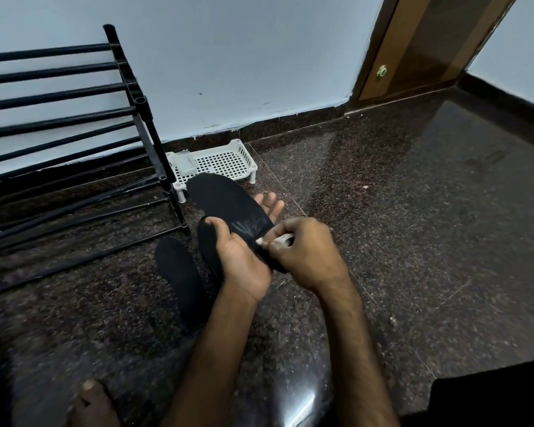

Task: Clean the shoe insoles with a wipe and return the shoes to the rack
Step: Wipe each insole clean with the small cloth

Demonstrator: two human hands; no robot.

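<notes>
My left hand (244, 260) holds a black insole (225, 201) from below, thumb on its left edge and fingertips showing past its right edge. A wet sheen shows on the insole near its middle. My right hand (305, 254) pinches a white wipe (278, 240) and presses it on the insole's near end. A second black insole (179, 275) lies flat on the floor to the left. Another dark insole-shaped piece (208, 241) lies partly hidden under my left hand. The black shoe rack (74, 124) stands at the left against the wall.
A white perforated plastic tray (225, 161) holding a small clear box (187, 164) sits on the floor beside the rack. The floor is dark polished granite. A brown door (420, 47) is at the far right. My bare foot (93, 402) shows at the bottom left.
</notes>
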